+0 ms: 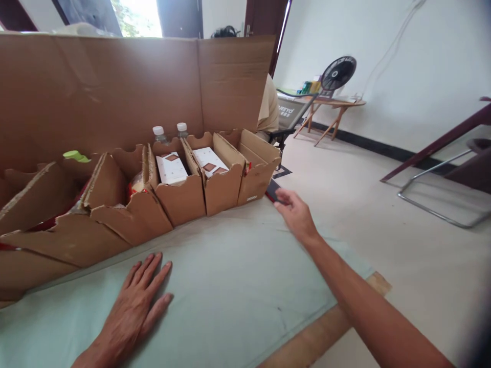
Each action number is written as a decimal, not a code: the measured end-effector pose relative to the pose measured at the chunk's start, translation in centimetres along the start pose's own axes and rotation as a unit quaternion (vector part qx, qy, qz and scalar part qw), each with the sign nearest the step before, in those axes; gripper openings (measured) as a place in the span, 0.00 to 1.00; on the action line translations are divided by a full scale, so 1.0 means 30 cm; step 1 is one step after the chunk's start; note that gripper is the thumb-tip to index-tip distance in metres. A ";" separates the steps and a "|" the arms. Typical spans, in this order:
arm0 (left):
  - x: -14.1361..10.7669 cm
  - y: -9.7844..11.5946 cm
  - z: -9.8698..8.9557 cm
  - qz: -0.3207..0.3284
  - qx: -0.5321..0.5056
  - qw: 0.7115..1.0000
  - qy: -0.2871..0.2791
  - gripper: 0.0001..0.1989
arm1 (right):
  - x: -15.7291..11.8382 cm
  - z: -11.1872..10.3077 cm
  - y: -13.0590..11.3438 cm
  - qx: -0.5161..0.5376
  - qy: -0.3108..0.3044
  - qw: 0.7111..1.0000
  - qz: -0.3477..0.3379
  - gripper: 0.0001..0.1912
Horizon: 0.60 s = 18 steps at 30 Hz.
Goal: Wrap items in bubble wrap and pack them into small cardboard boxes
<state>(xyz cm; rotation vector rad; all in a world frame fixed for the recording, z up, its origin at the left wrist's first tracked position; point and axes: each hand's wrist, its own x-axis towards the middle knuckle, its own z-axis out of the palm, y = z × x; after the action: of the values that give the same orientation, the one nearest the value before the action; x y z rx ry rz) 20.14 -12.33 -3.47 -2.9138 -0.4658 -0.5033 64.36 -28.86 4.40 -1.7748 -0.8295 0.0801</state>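
Observation:
My left hand (136,301) lies palm down on the pale green cloth (226,276), fingers stretched out and nothing in them. Beyond its fingertips runs a row of cardboard compartments (184,204). My right hand (294,214) is past the right end of that row, its fingers curled at the near edge of a dark flat object (271,190) with a red edge. Fingers and thumb seem closed on this edge; the kind of object does not show. White boxes with brown diamond shapes, a left one (171,167) and a right one (209,159), stand in two compartments.
Behind the compartments rises a tall cardboard panel (115,87). Two bottles with white caps, one on the left (158,131) and one on the right (182,127), stand before it. A person (269,105) sits behind the panel's right end. A fan (338,73) stands on a wooden table (341,103).

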 end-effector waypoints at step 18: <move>-0.054 0.059 -0.063 -0.063 -0.013 0.998 -0.022 0.38 | 0.212 0.025 0.235 -0.091 0.119 0.988 0.023 0.24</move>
<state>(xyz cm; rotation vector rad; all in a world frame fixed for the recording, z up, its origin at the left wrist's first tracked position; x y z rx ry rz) 18.68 -14.81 -2.43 -2.9381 -0.6563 -0.4649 72.26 -25.58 0.21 -1.9310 -0.6402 -0.1795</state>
